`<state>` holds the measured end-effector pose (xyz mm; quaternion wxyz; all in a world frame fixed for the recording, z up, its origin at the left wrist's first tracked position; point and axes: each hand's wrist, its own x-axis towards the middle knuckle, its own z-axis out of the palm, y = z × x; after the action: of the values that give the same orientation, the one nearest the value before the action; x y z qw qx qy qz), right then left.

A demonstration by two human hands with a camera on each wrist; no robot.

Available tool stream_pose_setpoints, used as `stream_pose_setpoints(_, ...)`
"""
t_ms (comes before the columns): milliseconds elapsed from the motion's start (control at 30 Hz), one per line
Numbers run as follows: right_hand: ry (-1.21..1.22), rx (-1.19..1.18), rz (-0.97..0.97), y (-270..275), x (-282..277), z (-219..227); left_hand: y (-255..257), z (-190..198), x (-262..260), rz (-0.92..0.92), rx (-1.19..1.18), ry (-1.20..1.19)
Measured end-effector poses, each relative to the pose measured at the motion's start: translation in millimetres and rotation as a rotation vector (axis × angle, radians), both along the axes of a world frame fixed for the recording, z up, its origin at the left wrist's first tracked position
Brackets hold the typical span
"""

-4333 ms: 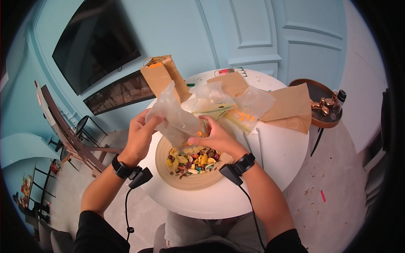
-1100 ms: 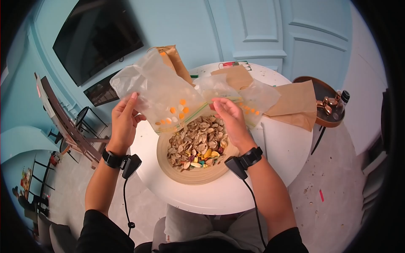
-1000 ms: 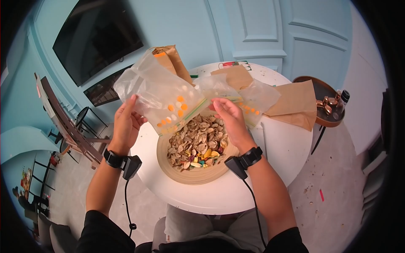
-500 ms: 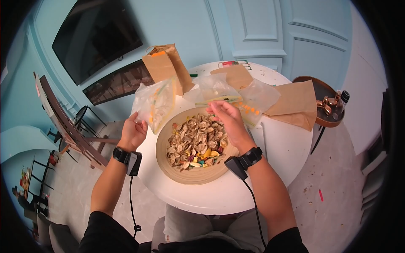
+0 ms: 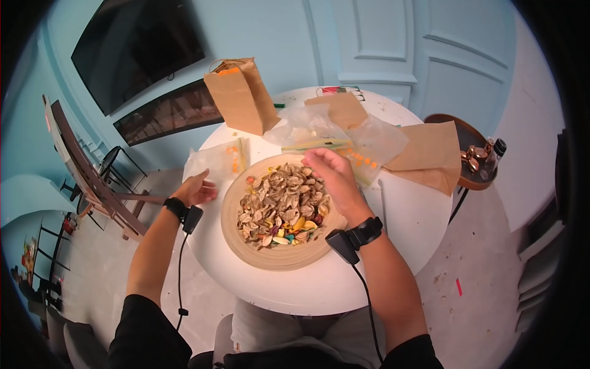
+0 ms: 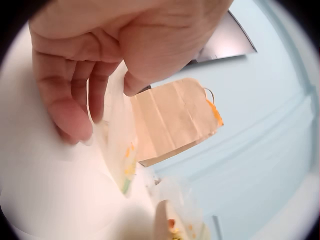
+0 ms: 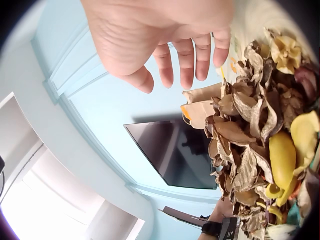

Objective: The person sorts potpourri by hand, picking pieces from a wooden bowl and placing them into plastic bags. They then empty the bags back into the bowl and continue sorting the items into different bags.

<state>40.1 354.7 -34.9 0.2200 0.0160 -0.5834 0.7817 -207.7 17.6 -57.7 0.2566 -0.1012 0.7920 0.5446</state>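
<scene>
A round pale wooden bowl (image 5: 243, 255) holds dried potpourri (image 5: 283, 206), mostly brown curled petals with yellow, red and teal pieces at the near side. My left hand (image 5: 198, 189) is beside the bowl's left, at the near edge of a clear zip bag (image 5: 212, 160) with orange dots, lying on the table. In the left wrist view the thumb and fingers stand apart, close by the bag (image 6: 122, 150). My right hand (image 5: 335, 175) hovers over the bowl's far right rim with loosely bent fingers and nothing between them; the right wrist view shows its fingers spread beside the petals (image 7: 245, 135).
The round white table (image 5: 246, 289) also bears a standing brown paper bag (image 5: 236, 101), more clear zip bags (image 5: 313, 129) and flat brown paper (image 5: 427, 154) behind the bowl. A small side table (image 5: 439, 123) with copper-coloured ornaments stands at the right.
Petals from the dotted zip bag now cover much of the bowl's contents. My left hand has carried that bag left, laid it on the table and let go. The right hand has stayed by the bowl lately.
</scene>
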Motion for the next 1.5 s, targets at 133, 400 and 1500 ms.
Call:
stream_pose_setpoints(133,-0.043,0.009,-0.018,2.6,-3.5,-4.5,2.2,33.6,31.2,-0.156,-0.539,0.408)
stream_pose_setpoints(400,-0.283,0.219,0.080,3.3,-1.2,-1.6,104.6,67.1,110.1,-0.649,-0.495,0.464)
stream_pose_setpoints(1500,-0.289,0.311,0.182,7.0,-11.7,-24.2,111.4,56.7,128.1,-0.611,0.138,0.311)
